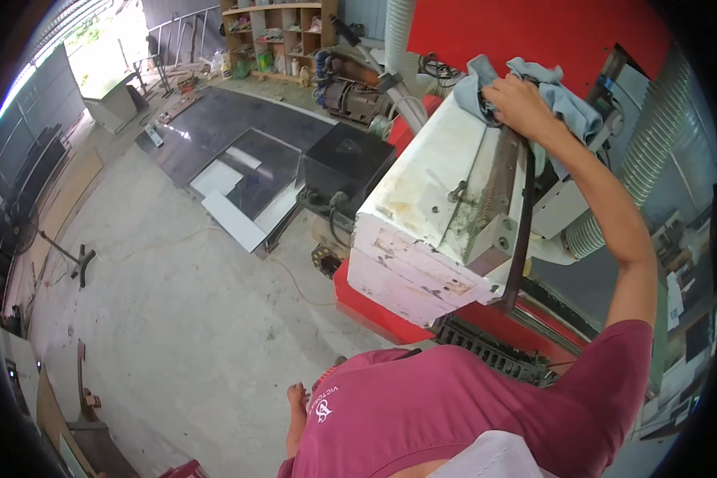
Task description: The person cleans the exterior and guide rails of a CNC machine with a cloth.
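Note:
My right hand (519, 107) reaches up to the far end of a white machine housing (422, 183), its fingers curled over a grey-blue cloth (575, 102). The cloth is bunched and drapes over the housing's top and far side. Along the housing's right side runs a dirty, rust-brown strip (502, 171), with a grey metal block (495, 243) near its close end. Low beside my body hangs my left hand (297, 396), small in view, with its fingers curled in and no object visible in them.
A red machine base (382, 307) lies below the housing. Ribbed hoses, one a large duct (653, 147), stand to the right. On the left are a dark table (215, 119) with white sheets, a black box (349, 155) and a fan (24, 223). Thin cable crosses the floor.

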Demonstrator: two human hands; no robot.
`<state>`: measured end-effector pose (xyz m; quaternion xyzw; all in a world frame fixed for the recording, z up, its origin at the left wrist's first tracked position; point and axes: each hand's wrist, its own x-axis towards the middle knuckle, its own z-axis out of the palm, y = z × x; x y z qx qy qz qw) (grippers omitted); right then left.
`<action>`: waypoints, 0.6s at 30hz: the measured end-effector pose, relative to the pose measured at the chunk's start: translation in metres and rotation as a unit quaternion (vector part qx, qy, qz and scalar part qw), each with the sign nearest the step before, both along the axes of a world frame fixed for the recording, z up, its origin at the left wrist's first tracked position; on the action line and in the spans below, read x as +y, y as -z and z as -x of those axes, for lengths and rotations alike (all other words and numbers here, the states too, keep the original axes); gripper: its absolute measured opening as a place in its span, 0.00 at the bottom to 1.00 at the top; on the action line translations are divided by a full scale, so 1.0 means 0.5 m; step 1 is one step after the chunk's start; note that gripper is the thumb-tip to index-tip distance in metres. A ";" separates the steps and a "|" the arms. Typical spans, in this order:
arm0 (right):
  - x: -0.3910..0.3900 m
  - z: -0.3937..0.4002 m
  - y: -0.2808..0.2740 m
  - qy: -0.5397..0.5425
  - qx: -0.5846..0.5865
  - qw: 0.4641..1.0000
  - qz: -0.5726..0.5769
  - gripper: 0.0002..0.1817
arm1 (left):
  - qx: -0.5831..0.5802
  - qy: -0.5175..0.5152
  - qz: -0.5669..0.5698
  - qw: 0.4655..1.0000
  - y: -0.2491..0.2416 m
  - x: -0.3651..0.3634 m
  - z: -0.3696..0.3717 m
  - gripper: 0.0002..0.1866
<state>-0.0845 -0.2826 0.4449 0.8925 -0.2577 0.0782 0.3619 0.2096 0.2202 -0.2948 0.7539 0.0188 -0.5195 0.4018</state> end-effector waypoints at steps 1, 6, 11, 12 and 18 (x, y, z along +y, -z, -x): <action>0.015 -0.017 -0.013 0.043 0.011 0.998 -0.037 0.14 | -0.006 0.000 -0.007 1.000 -0.023 -0.011 -0.001 0.15; 0.129 -0.113 -0.070 0.037 0.059 0.977 -0.200 0.13 | -0.052 0.022 -0.013 0.998 -0.171 -0.058 0.001 0.18; 0.211 -0.220 -0.079 -0.131 0.137 0.950 -0.250 0.15 | -0.002 -0.040 -0.004 0.999 -0.131 -0.054 0.015 0.19; 0.225 -0.241 -0.078 -0.179 0.150 0.936 -0.263 0.17 | -0.037 -0.019 -0.006 0.999 -0.175 -0.053 0.028 0.19; 0.284 -0.342 -0.140 -0.372 0.075 0.890 -0.252 0.22 | -0.094 0.008 0.021 0.995 0.004 0.019 0.026 0.17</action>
